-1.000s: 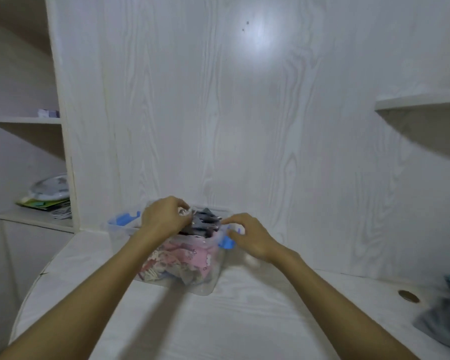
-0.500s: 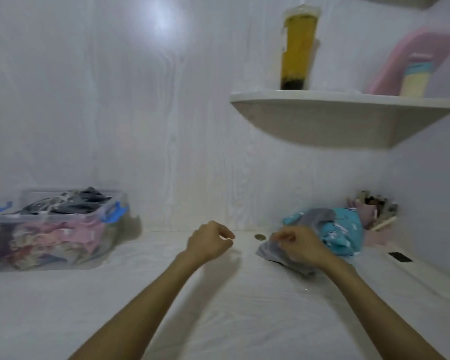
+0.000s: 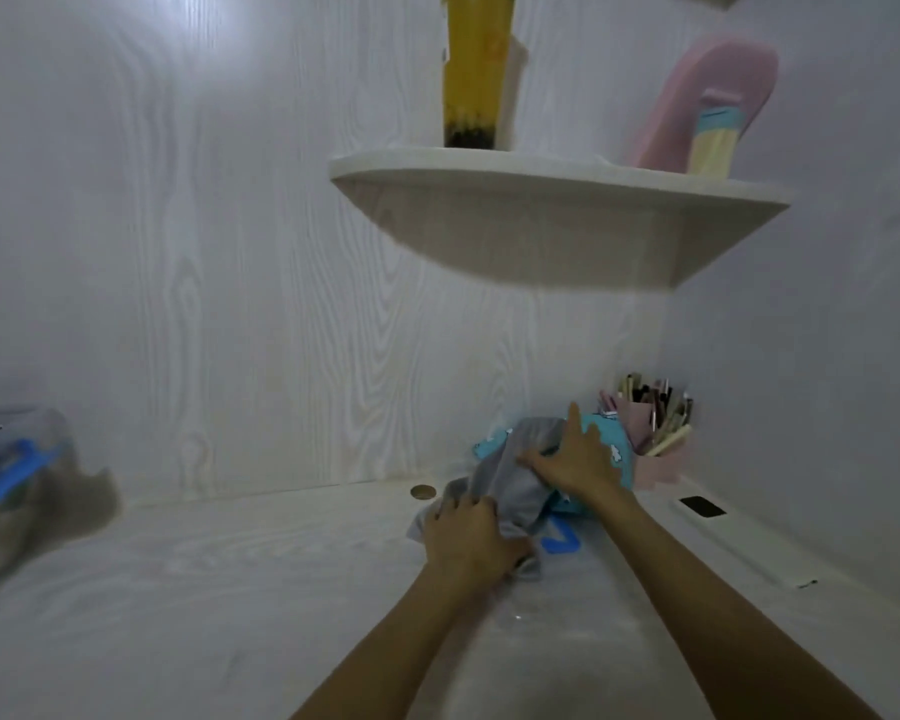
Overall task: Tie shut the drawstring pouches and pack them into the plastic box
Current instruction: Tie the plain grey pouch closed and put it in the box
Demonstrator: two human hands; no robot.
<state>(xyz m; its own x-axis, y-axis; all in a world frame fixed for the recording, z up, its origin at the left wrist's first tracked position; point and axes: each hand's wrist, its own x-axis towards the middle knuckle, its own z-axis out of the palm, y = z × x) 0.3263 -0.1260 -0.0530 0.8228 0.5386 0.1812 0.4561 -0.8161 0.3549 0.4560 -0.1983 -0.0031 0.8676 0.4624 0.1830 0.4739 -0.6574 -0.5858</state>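
The grey pouch (image 3: 515, 480) lies near the back right corner of the bench (image 3: 230, 589), draped over a turquoise pouch (image 3: 611, 449) behind it. Your left hand (image 3: 468, 537) has closed on the pouch's near end, fingers curled into the cloth, where half a second ago it hung loosely curled over bare bench. Your right hand (image 3: 575, 462), which then only touched the heap, now lies on top with its fingers (image 3: 572, 418) straight and spread, pressing the fabric flat. So I take it you have begun on the next pouch: finding its mouth and cords comes next, though no cord shows. The plastic box (image 3: 17, 475) has slid to the far left edge of view, well apart, already holding packed pouches. A pink holder of brushes (image 3: 650, 433) stands just behind the heap.
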